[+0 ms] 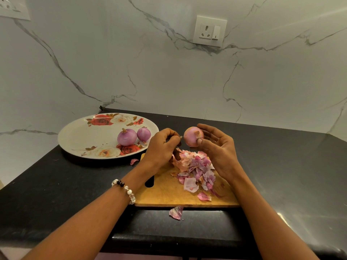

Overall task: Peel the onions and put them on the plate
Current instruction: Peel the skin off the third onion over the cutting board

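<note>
An onion (pixel 193 136) is being held at the frame's centre by the right hand (pixel 218 149), thumb and fingers (pixel 210 128) curled around it. A scrap of skin is being pinched by the left hand (pixel 162 147). Below, peels (pixel 197 171) are lying on a cutting board (pixel 169 192). Two peeled onions (pixel 127 136) are resting on the plate (pixel 78 136) at left, on the table (pixel 281 166).

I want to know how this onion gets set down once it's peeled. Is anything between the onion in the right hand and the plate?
The left hand sits directly between the held onion and the plate. Two peeled onions already lie on the plate's near-right side; the remainder looks free.
</note>
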### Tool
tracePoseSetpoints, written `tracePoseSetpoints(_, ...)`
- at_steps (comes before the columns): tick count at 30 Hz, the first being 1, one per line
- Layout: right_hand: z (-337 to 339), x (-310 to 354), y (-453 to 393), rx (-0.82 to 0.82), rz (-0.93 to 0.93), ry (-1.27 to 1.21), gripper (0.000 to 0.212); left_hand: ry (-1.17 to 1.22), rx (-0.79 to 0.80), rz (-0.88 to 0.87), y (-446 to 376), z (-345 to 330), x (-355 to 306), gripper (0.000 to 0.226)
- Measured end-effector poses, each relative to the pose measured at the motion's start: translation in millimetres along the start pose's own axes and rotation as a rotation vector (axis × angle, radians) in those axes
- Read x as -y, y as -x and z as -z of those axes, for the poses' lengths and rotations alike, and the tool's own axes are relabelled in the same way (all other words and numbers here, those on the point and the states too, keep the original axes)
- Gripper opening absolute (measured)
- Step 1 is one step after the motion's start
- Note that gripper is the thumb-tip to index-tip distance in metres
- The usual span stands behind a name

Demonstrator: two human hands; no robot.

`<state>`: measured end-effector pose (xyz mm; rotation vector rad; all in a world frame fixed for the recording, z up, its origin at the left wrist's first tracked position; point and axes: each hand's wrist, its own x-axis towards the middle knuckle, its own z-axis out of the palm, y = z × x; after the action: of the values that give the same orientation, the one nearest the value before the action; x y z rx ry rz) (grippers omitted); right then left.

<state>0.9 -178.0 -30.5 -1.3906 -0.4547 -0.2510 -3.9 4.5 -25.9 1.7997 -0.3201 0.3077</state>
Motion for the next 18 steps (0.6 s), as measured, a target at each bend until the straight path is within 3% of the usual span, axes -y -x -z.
tracePoseSetpoints(3,2.9,-0.4,-2.2,-0.051,-0.020,-0.057,0.061,0.006,-0.042,0.024,-1.4,1.3,0.7,0.013)
tracePoseSetpoints(8,2.5,-0.7,-2.4,-0.041,-0.033,-0.041,0.047,-0.053,-0.095,-0.024,-1.0,1.5,2.3,0.010)
tracePoseSetpoints(15,0.8,1.5,-0.9,-0.042,-0.040,-0.002,0.045,-0.170,-0.178,-0.161,-2.1,1.7,3.2,0.020)
tracePoseSetpoints(18,0.7,2.6,-0.6,-0.026,-0.037,0.014,0.044,-0.237,-0.210,-0.236,-2.5,0.0,4.9,0.010)
